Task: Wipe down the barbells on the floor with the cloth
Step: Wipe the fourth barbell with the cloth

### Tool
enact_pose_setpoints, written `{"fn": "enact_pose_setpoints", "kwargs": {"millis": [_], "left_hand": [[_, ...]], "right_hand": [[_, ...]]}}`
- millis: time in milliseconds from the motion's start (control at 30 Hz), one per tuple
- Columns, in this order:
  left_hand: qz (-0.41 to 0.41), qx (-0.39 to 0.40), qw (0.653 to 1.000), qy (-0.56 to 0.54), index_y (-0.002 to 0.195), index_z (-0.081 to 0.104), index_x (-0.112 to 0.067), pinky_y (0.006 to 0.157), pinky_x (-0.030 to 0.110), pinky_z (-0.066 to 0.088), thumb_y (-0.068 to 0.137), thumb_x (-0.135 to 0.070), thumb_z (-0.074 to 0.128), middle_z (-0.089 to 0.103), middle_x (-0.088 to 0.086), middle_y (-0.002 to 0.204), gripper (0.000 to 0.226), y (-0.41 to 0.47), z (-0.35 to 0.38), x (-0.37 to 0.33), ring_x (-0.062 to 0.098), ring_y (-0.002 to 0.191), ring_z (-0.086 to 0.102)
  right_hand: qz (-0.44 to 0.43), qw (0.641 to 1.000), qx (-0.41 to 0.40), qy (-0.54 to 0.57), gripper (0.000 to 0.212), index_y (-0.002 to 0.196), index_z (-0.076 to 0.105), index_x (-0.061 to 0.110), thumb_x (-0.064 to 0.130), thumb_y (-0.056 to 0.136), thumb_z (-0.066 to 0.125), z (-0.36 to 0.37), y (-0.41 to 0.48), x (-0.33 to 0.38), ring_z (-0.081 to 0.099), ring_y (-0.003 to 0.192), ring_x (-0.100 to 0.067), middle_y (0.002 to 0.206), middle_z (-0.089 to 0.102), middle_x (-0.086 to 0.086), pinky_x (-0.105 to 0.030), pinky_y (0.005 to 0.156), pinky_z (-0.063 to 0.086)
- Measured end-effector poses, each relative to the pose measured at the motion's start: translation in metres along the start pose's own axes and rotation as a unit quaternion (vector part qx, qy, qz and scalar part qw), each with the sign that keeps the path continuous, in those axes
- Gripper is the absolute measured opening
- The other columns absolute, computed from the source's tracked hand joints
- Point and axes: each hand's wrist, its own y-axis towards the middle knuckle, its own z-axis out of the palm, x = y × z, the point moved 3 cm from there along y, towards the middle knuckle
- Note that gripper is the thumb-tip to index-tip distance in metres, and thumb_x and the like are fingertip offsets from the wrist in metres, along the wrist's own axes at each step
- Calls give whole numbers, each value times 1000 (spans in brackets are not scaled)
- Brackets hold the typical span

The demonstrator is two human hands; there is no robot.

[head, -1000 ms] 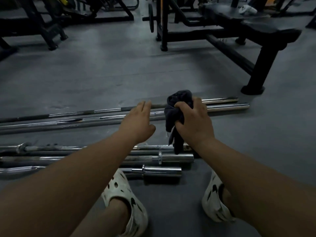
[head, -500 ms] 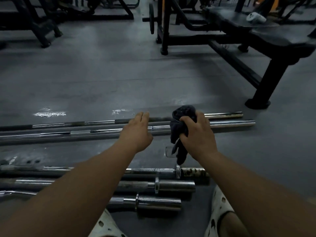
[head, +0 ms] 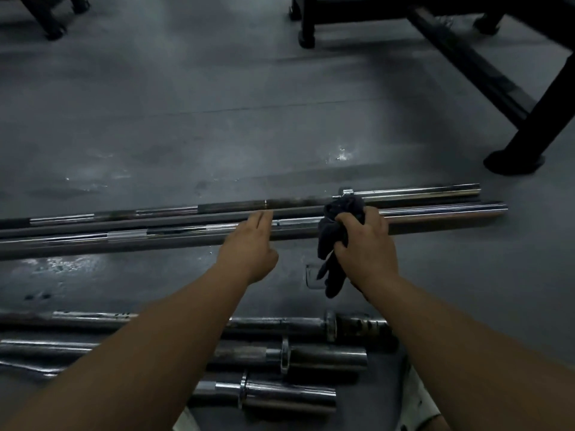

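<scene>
Two long chrome barbells lie side by side across the grey floor: a far barbell [head: 413, 191] and a near barbell [head: 441, 213]. My right hand [head: 365, 244] grips a dark bunched cloth [head: 334, 231] and holds it on the near barbell where its sleeve begins; the cloth's tail hangs toward me. My left hand [head: 252, 244] reaches out with straight fingers whose tips touch the same barbell's shaft, a little left of the cloth. Three shorter bars [head: 311, 356] lie closer to me, partly hidden under my forearms.
A black weight bench frame [head: 473, 60] with a foot [head: 513, 161] stands at the back right. Another black machine base [head: 56, 29] sits at the top left. My light shoes [head: 420, 405] show at the bottom edge. Wet shiny patches [head: 59, 262] mark the floor.
The camera has tilted down and moved closer, so the barbells sit lower in view. Both hands stay on the near long barbell, the cloth still bunched in my right hand.
</scene>
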Motion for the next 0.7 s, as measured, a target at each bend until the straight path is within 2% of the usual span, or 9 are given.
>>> {"fn": "enact_pose_setpoints", "kwargs": {"millis": [100, 333, 567, 700], "left_hand": [[-4, 15, 1000, -10, 157, 8, -18, 118, 45, 28, 92, -29, 55, 11, 6, 164, 81, 26, 9, 4, 28, 147, 22], [-25, 47, 998, -23, 157, 12, -15, 116, 46, 31, 91, -29, 53, 11, 5, 164, 79, 75, 37, 22, 29, 145, 25], [-3, 60, 997, 53, 152, 26, -13, 113, 41, 33, 85, -36, 60, 28, 8, 158, 78, 134, 65, 51, 29, 140, 34], [-43, 139, 988, 41, 146, 34, -13, 110, 40, 35, 86, -42, 58, 41, 11, 149, 71, 162, 82, 67, 28, 136, 39]], "right_hand": [[21, 1000, 9, -9, 46, 131, 53, 29, 30, 87, 66, 14, 21, -4, 37, 126, -34, 141, 35, -10, -47, 90, 50], [67, 997, 46, -6, 47, 132, 53, 29, 29, 86, 65, 55, 55, -8, 35, 130, -35, 143, 35, -12, -45, 94, 48], [127, 989, 78, 7, 50, 136, 51, 30, 31, 88, 64, 96, 64, -19, 39, 125, -34, 144, 31, -12, -46, 98, 46], [163, 983, 82, 23, 48, 137, 51, 30, 29, 90, 62, 110, 68, -18, 38, 126, -31, 143, 31, -10, -44, 96, 46]]}}
